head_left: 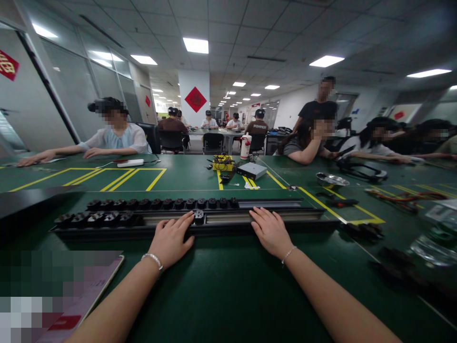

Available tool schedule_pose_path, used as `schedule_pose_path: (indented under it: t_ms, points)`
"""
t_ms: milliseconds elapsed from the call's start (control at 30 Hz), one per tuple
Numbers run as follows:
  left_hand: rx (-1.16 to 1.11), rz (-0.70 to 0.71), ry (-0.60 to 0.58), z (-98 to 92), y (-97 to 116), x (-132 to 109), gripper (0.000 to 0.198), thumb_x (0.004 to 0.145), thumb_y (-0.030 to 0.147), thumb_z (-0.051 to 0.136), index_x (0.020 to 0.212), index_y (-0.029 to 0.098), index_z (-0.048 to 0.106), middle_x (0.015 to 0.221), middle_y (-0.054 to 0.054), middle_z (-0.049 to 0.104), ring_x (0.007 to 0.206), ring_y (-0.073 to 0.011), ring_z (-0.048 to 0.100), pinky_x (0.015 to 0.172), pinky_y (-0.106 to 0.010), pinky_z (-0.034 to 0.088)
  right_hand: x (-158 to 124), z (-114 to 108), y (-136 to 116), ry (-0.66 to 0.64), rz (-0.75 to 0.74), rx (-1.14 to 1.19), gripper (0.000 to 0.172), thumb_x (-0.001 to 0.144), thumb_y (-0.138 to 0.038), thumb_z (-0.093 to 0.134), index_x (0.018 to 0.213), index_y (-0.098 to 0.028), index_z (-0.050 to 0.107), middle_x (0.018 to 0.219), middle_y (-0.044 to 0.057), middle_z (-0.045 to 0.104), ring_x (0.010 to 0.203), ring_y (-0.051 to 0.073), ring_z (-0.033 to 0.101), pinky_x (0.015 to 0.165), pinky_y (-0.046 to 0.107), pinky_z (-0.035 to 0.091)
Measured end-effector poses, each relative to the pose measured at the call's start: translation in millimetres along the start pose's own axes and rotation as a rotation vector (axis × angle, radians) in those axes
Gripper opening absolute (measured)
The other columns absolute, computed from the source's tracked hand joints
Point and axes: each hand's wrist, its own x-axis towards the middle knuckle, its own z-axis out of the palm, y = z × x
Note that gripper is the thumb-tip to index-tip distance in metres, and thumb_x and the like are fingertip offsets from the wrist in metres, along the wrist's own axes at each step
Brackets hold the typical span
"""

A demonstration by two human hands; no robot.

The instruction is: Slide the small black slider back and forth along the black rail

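A long black rail (285, 216) with two channels lies across the green table in front of me. Several black socket modules (143, 204) fill its far channel and the left end of the near one. My left hand (171, 238) rests on the rail's near edge, fingers stretched, fingertips touching a single black module (199, 216) in the near channel. My right hand (270, 231) lies flat on the rail to the right of it, fingers extended, holding nothing. Both wrists wear thin bracelets.
A tablet (71, 305) lies at my lower left. A yellow-and-black box (223, 163), a grey box (252, 170) and a metal bowl (332, 180) sit farther back. Cables and tools (392, 195) clutter the right. Other people sit around the tables.
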Motion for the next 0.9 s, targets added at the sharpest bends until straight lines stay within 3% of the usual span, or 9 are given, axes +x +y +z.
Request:
schedule_pose_path:
  t_ms: [900]
  points:
    - [-0.003,-0.011,-0.006,1.7,0.4,1.4,0.053,0.077,0.04,0.043,0.129,0.032,0.043,0.14,0.001,0.042,0.106,-0.0262,0.053,0.097,-0.049,0.027,-0.1,1.1,0.4,0.008,-0.002,-0.009,0.044,0.091,-0.04,0.024,0.128,-0.029,0.046,0.136,0.001,0.044,0.127,0.019,0.036,0.103,0.043,0.026]
